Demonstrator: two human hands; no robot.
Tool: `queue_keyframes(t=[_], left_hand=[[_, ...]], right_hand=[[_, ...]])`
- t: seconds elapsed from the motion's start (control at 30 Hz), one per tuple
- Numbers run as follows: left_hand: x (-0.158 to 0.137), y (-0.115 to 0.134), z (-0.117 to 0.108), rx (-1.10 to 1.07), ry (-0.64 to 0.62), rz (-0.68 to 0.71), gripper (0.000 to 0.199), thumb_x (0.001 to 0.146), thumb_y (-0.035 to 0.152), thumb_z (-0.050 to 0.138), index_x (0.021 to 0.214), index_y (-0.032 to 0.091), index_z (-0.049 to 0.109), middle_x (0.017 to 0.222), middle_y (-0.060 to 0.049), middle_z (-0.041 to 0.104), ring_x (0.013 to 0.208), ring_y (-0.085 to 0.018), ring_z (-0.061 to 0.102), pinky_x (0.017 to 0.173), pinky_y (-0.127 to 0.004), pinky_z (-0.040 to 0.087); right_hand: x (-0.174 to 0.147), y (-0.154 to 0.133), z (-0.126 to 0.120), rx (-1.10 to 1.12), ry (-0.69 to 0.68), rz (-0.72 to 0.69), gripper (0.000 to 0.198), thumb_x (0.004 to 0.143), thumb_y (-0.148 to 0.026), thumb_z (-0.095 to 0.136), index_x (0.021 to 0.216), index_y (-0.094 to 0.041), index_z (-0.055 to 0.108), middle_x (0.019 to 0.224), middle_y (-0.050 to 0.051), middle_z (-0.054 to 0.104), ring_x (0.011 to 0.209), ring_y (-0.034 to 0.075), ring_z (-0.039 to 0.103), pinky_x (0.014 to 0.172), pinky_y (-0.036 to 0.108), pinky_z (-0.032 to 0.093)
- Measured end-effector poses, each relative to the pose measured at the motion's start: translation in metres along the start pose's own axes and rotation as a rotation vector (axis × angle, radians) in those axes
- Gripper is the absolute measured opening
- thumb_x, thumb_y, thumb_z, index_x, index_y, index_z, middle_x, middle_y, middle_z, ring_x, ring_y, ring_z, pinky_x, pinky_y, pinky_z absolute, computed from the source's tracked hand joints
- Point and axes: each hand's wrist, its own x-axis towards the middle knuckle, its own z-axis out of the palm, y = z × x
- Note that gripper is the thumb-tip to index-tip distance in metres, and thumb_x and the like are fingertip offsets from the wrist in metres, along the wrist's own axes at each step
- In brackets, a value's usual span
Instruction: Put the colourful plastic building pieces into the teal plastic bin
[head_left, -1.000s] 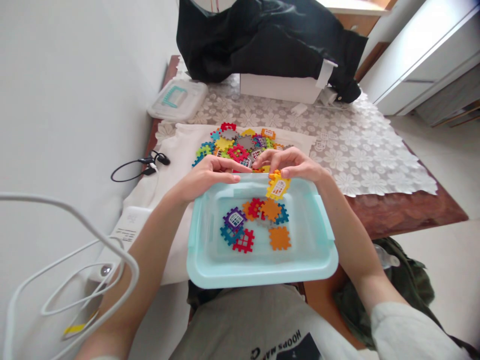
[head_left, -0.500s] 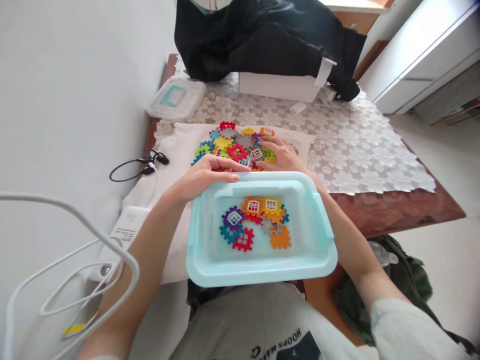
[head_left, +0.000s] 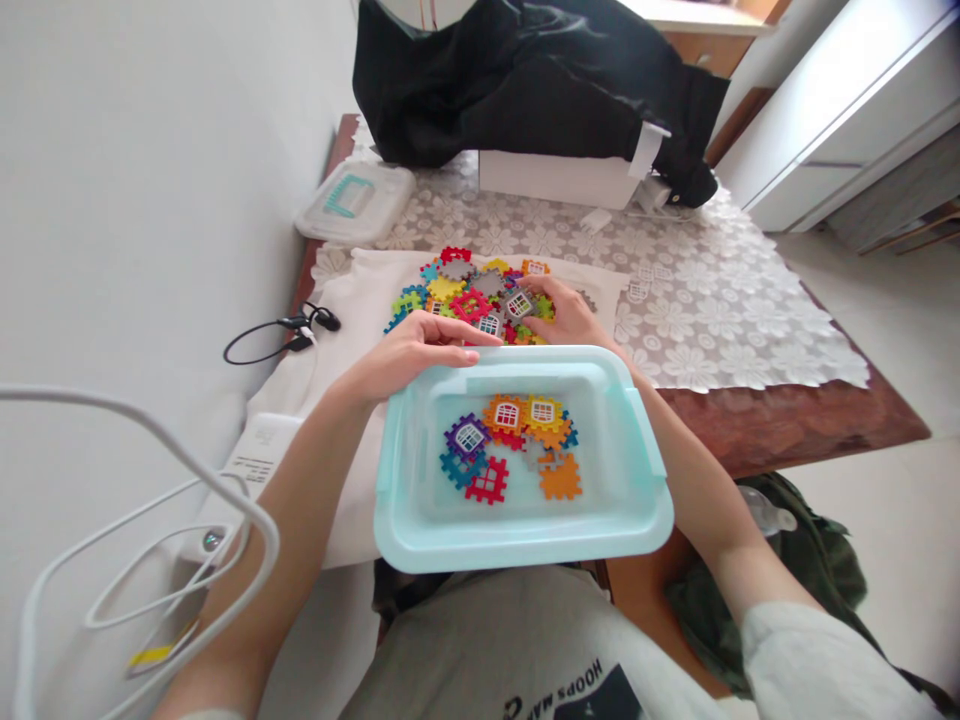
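Right now the right hand [head_left: 564, 315] lies over the near right part of the heap of interlocking plastic tiles [head_left: 472, 290] on the white cloth [head_left: 337, 330]. Its fingers curl down onto a grey window tile [head_left: 519, 304], but whether they have closed on it I cannot tell. The left hand [head_left: 416, 352] rests on the far rim of the turquoise bin [head_left: 517, 540], fingers extended flat, steadying it and gripping nothing.

To do this pick well, I would pinch a single tile by two opposite toothed edges, lift it straight up so its teeth clear the neighbours, and keep the left hand pressing the bin so it does not slide on the lap edge of the surface [head_left: 787, 425]. Taking a loose top tile looks safer than dragging one from beneath.

The heap sits mid-surface, just beyond the bin, and spreads mostly left to right. The tiles are roughly square, so none has a marked long axis; most lie flat, faces up. The bin's long axis runs left to right, its opening upward, with about nine tiles [head_left: 514, 445] already lying on its floor.
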Motion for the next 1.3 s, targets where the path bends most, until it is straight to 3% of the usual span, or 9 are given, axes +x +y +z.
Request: queue_keyframes(t=[0.27, 0.73, 1.1, 1.3], left_hand=[[0.001, -0.004, -0.001, -0.042, -0.02, -0.009, 0.045, 0.08, 0.037, 0.091, 0.121, 0.019, 0.088, 0.1, -0.008, 0.084, 0.074, -0.013, 0.068, 0.059, -0.018, 0.046], [0.0, -0.002, -0.001, -0.011, -0.02, 0.004, 0.045, 0.081, 0.038, 0.09, 0.121, 0.018, 0.088, 0.098, -0.008, 0.084, 0.072, -0.014, 0.068, 0.058, -0.019, 0.046], [0.0, -0.002, -0.001, -0.009, -0.022, 0.001, 0.047, 0.081, 0.038, 0.089, 0.123, 0.017, 0.087, 0.101, -0.009, 0.084, 0.072, -0.015, 0.068, 0.059, -0.021, 0.047], [0.0, -0.003, -0.001, 0.0, -0.023, 0.014, 0.045, 0.082, 0.039, 0.089, 0.121, 0.018, 0.088, 0.099, -0.008, 0.084, 0.073, -0.014, 0.068, 0.059, -0.02, 0.046]], right_hand=[[0.003, 0.004, 0.001, 0.139, 0.015, -0.017, 0.057, 0.08, -0.024, 0.072, 0.137, -0.023, 0.068, 0.113, 0.007, 0.077, 0.106, 0.028, 0.073, 0.104, 0.048, 0.059], [0.004, 0.008, 0.003, 0.117, 0.057, 0.07, 0.059, 0.086, -0.024, 0.068, 0.145, -0.028, 0.061, 0.123, 0.006, 0.077, 0.116, 0.027, 0.072, 0.111, 0.048, 0.057], [0.005, 0.005, -0.001, 0.214, 0.061, 0.073, 0.063, 0.093, -0.043, 0.066, 0.154, -0.03, 0.058, 0.129, 0.008, 0.074, 0.118, 0.026, 0.072, 0.105, 0.044, 0.061], [0.008, 0.005, -0.011, 0.379, 0.229, 0.08, 0.08, 0.092, -0.065, 0.066, 0.164, -0.034, 0.047, 0.131, 0.009, 0.075, 0.122, 0.03, 0.073, 0.108, 0.05, 0.06]])
